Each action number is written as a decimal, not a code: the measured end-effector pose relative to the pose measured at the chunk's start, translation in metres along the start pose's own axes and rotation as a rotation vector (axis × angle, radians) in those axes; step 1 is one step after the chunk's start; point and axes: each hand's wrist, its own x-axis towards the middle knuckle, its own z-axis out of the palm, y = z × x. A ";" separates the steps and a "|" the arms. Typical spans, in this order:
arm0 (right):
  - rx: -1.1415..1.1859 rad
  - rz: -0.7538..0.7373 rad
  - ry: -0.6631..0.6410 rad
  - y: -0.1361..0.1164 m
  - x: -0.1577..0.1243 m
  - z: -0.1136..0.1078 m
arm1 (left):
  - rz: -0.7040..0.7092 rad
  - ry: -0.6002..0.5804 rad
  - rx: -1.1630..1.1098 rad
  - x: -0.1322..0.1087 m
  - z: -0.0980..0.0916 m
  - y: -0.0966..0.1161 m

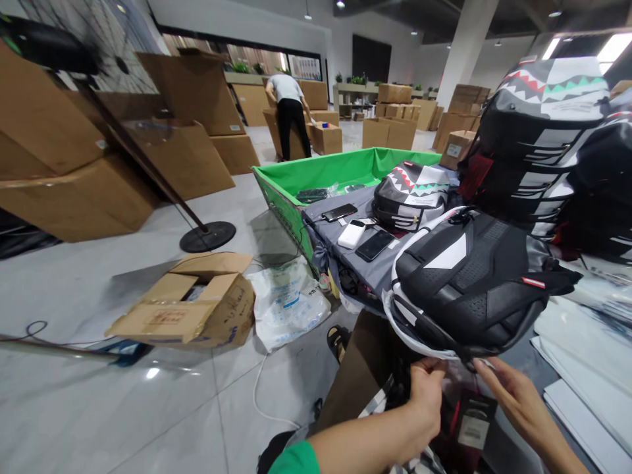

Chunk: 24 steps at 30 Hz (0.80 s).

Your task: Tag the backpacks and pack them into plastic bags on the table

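Left hand [428,385] and right hand [511,392] pinch the near edge of the black backpack [469,289]; nearby hang tag's [474,431] print unreadable

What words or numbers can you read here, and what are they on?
None can be read for sure; these are too small or blurred:
Open cardboard box: reddish print, dark handwriting.
White plastic bag: blue and black print.
Hanging tag: tiny print on its pale label.
Top backpack in the stack: faint lettering.
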 end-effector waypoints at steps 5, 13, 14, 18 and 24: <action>-0.417 -0.346 0.239 -0.006 -0.007 -0.012 | -0.174 0.046 -0.111 0.002 0.024 0.012; -0.599 -0.541 0.352 -0.025 -0.018 0.010 | -0.093 -0.030 -0.099 -0.007 0.005 0.005; -0.578 -0.569 0.351 -0.026 -0.019 0.016 | -0.079 -0.039 -0.079 -0.007 0.003 0.004; -0.592 -0.690 0.349 -0.024 -0.027 0.033 | 0.008 -0.142 -0.049 -0.009 0.002 0.012; -0.702 -0.721 0.367 -0.018 -0.040 0.037 | 0.024 -0.328 -0.066 -0.019 0.002 0.028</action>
